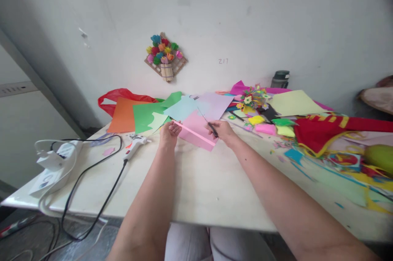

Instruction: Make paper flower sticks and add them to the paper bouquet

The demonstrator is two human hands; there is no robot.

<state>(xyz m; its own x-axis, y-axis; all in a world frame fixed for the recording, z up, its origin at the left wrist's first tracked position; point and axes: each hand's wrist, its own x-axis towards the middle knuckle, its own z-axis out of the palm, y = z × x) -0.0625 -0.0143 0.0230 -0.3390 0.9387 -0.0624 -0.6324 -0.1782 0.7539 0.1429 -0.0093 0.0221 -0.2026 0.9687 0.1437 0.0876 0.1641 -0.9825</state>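
My left hand (170, 131) pinches the left end of a narrow pink paper strip (194, 132), which slants down to the right above the table. Scissors (212, 129) with dark handles are in my right hand (222, 130), their blades pointing up and to the left. Beneath the strip and scissors lies a larger pink sheet (196, 121). Light blue and lilac sheets (219, 103) are spread just behind it.
A hot glue gun (134, 147) and power strip (58, 166) with cables lie left. Green (144, 115) and orange (122, 116) sheets are behind them. Paper flowers (252, 99), clay packs (265, 129), red fabric (319, 132) and scraps lie right. A bottle (280, 79) stands behind.
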